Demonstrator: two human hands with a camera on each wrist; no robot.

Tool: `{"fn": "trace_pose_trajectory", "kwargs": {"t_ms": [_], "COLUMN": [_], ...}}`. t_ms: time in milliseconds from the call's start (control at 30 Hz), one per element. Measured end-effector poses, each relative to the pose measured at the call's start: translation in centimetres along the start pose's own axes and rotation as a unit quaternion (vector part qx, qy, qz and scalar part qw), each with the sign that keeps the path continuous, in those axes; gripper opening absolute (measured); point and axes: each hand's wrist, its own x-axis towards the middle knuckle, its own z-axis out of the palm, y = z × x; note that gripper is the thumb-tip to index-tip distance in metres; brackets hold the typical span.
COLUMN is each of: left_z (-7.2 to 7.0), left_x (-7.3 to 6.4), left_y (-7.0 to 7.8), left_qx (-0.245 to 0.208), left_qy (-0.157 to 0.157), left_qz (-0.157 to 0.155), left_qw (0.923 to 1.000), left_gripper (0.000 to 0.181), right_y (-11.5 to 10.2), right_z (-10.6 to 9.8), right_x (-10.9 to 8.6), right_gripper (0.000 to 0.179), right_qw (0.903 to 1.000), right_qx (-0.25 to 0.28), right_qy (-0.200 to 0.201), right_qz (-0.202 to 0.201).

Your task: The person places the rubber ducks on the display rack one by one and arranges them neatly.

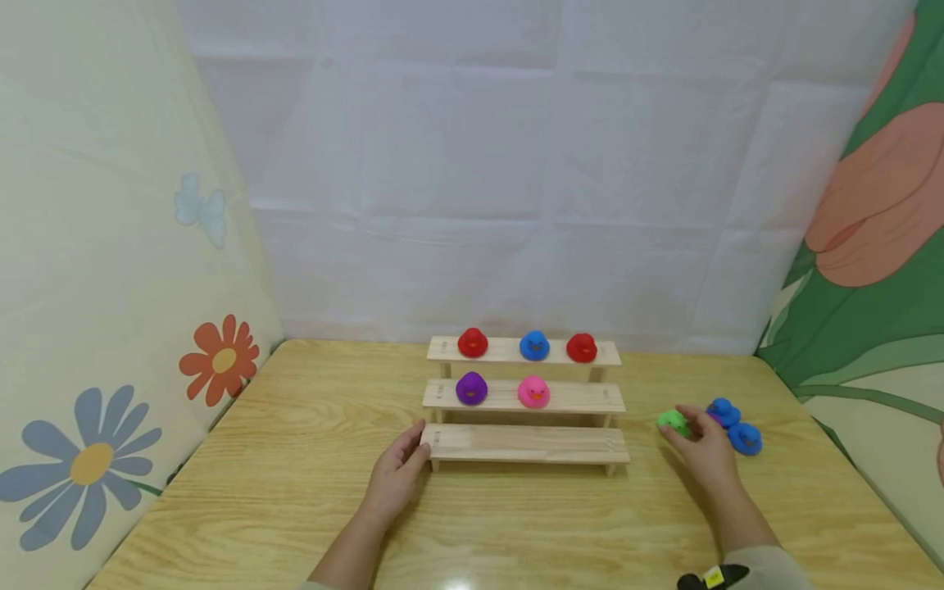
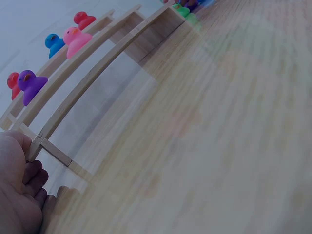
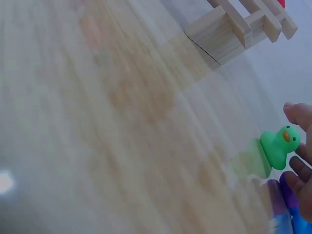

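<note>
A three-tier wooden display stand stands on the table. My left hand grips the left end of its lowest tier; in the left wrist view the thumb lies at the board's end and the fingers curl beside and below it. To the right, my right hand is around a green rubber duck. In the right wrist view the green duck sits upright on the table, thumb and fingers spread about it, with a gap between thumb and duck.
The top tier bears a red duck, a blue duck and another red duck. A purple duck and a pink duck sit on the middle tier. Beside my right hand are blue ducks and a partly hidden purple duck.
</note>
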Motion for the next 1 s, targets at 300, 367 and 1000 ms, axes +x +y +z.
{"fn": "trace_pose_trajectory", "kwargs": {"t_ms": [300, 367, 1000], "left_z": [0.0, -0.1, 0.1], "left_x": [-0.2, -0.2, 0.0], "left_y": [0.2, 0.1, -0.1], "left_qx": [-0.006, -0.006, -0.005], "left_qy": [0.0, -0.002, 0.003], "left_qz": [0.009, 0.009, 0.003], "left_qw": [0.9999, 0.9999, 1.0], "left_gripper": [0.049, 0.049, 0.049], "right_y": [0.7, 0.8, 1.3], "right_z": [0.1, 0.1, 0.7], "right_x": [0.4, 0.5, 0.6], "right_gripper": [0.061, 0.061, 0.058], "right_qw": [0.9998, 0.9997, 0.9995], "right_qx": [-0.016, -0.023, -0.03], "right_qy": [-0.004, -0.005, -0.003], "right_qz": [-0.008, -0.01, -0.013]}}
